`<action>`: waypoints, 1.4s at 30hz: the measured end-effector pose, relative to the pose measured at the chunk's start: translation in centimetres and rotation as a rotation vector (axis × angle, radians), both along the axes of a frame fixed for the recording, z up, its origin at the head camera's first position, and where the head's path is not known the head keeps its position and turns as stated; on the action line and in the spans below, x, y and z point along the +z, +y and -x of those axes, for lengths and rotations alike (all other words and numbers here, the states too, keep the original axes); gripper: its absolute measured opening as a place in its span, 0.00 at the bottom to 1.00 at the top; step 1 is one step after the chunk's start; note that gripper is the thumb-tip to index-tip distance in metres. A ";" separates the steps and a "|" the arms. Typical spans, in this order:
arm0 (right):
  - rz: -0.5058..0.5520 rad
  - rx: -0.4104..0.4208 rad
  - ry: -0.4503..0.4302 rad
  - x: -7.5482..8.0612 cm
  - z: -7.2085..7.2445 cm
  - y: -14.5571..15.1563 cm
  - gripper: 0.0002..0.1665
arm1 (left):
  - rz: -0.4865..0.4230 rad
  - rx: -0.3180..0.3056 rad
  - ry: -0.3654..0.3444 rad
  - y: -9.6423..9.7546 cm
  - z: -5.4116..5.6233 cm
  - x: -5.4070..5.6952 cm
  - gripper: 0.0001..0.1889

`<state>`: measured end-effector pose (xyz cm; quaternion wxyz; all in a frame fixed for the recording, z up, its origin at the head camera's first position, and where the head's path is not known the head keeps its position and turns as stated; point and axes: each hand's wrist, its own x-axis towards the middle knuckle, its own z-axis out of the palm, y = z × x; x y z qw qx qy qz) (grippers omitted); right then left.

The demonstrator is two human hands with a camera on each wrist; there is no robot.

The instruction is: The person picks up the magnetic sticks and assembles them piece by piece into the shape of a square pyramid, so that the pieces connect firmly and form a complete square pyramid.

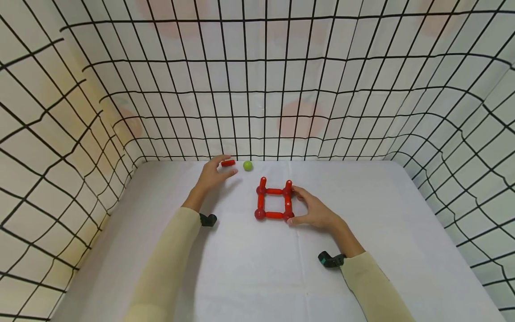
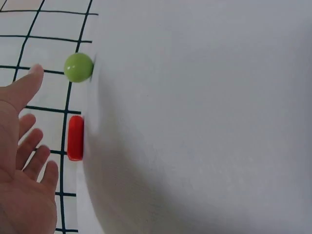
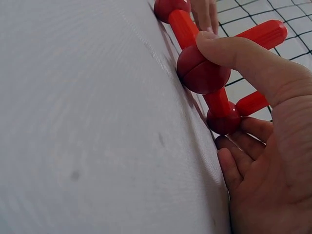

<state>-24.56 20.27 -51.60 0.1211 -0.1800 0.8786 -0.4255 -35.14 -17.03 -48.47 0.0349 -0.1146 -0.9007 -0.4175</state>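
Note:
A square of red rods (image 1: 275,191) joined by dark red balls (image 1: 260,214) lies on the white cloth. More rods (image 3: 268,33) rise from some of its corners. My right hand (image 1: 315,213) grips its right side. The thumb presses the near corner ball (image 3: 202,73), while the fingers reach the far one (image 3: 223,119). My left hand (image 1: 212,175) is spread around a loose short red rod (image 1: 228,163) at the back edge. In the left wrist view a gap shows between this rod (image 2: 75,138) and the fingers. A lime green ball (image 1: 247,166) sits just right of it.
Black wire grid panels (image 1: 264,89) enclose the table at the back and both sides. White cloth (image 1: 257,268) covers the tabletop. A dark wrist camera (image 1: 208,219) is worn on the left wrist and another (image 1: 331,259) on the right.

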 end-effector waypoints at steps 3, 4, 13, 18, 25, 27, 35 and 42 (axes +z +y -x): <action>0.003 -0.001 -0.012 -0.1 0.0 0.0 0.68 | 0.007 0.017 0.001 -0.1 0.5 0.0 0.35; 0.004 -0.003 -0.021 -0.1 0.0 0.0 0.69 | 0.021 0.018 -0.005 -0.1 0.6 -0.1 0.35; 0.047 0.010 -0.082 0.2 0.2 0.2 0.69 | 0.157 0.004 -0.103 0.1 0.8 -0.8 0.37; 0.060 0.008 -0.095 0.2 0.4 0.2 0.69 | 0.203 0.026 -0.022 0.5 0.8 -1.0 0.26; 0.070 0.002 -0.100 0.3 0.3 0.2 0.69 | 0.134 0.121 0.025 0.7 0.1 -1.3 0.11; 0.070 0.006 -0.097 0.3 0.3 0.2 0.68 | 0.129 0.119 0.023 0.6 -0.1 -1.4 0.10; 0.058 0.006 -0.094 0.3 0.2 0.1 0.69 | 0.161 0.052 0.011 -0.1 -1.0 -1.6 0.19; 0.052 0.005 -0.100 0.3 0.3 0.2 0.69 | 0.000 -0.015 0.002 0.3 -3.0 -1.1 0.16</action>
